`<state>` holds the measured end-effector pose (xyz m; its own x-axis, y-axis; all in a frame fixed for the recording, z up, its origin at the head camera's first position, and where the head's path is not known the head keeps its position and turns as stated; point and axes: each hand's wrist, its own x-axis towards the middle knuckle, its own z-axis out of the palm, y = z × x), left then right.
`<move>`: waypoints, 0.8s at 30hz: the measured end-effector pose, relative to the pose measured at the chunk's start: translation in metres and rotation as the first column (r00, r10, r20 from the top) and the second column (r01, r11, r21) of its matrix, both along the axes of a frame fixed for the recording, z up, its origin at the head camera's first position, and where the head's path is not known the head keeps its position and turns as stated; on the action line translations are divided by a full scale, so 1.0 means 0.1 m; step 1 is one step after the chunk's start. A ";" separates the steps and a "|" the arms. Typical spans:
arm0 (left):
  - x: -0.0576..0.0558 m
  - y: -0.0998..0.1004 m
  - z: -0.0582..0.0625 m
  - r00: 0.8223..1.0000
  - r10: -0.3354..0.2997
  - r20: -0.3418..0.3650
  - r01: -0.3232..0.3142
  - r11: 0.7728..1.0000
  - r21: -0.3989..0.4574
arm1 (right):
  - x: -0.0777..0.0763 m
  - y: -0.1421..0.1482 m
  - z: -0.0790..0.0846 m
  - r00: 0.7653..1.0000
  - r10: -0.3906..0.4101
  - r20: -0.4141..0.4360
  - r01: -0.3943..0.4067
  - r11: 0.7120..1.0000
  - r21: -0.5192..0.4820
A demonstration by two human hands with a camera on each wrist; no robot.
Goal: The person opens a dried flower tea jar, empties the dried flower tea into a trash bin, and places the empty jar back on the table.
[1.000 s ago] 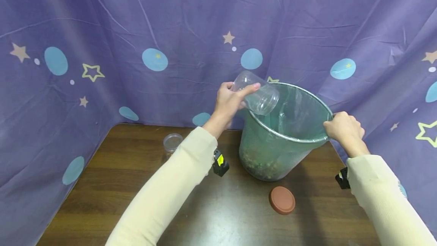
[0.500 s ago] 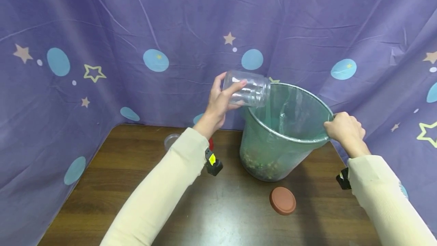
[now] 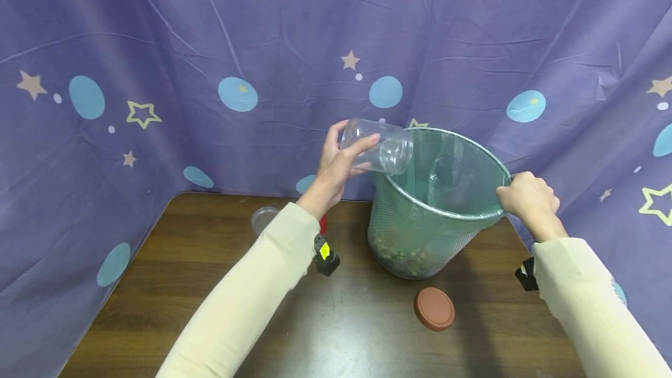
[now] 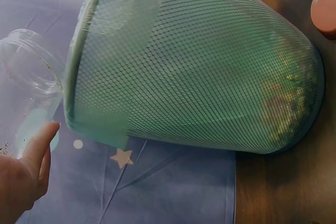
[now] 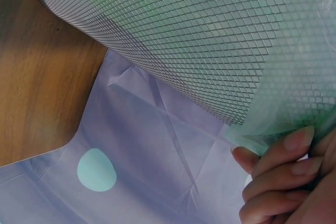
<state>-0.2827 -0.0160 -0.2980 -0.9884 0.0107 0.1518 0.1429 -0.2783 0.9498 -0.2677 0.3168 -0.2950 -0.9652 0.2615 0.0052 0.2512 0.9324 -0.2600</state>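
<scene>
My left hand [image 3: 338, 159] grips a clear plastic jar [image 3: 367, 133] lying nearly on its side. The jar's mouth points right, at the left rim of a wire mesh trash bin [image 3: 451, 214] lined with a green bag. In the left wrist view a few dark specks cling inside the jar [image 4: 26, 98]. My right hand [image 3: 530, 196] holds the bin's right rim, its fingers [image 5: 283, 177] curled over the bag's edge. Yellowish and green bits [image 4: 289, 100] show through the mesh at the bin's bottom. The bin looks slightly tilted.
A reddish-brown round lid [image 3: 434, 308] lies on the wooden table [image 3: 336, 331] in front of the bin. Behind my left forearm stand a partly hidden clear container [image 3: 262, 217] and a red object [image 3: 323, 224]. A purple patterned curtain [image 3: 294, 28] hangs behind the table.
My left hand has drawn the jar back left from over the bin's opening to its rim and levelled it, then lowered it slightly. The right hand and bin have not moved.
</scene>
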 end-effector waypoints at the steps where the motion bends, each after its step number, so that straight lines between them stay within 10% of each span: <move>1: 0.00 0.00 -0.01 1.000 0.001 -0.002 -0.001 1.000 -0.003 | 0.00 0.00 0.00 1.000 -0.001 0.001 0.001 1.000 -0.002; 17: 0.03 -0.05 -0.12 1.000 -0.010 -0.009 0.010 1.000 0.004 | 0.00 -0.02 0.02 1.000 0.001 -0.008 -0.001 1.000 -0.008; 24: 0.04 -0.12 -0.14 1.000 0.017 0.008 -0.016 0.993 -0.120 | 0.00 0.01 0.00 1.000 0.003 -0.007 -0.003 1.000 -0.011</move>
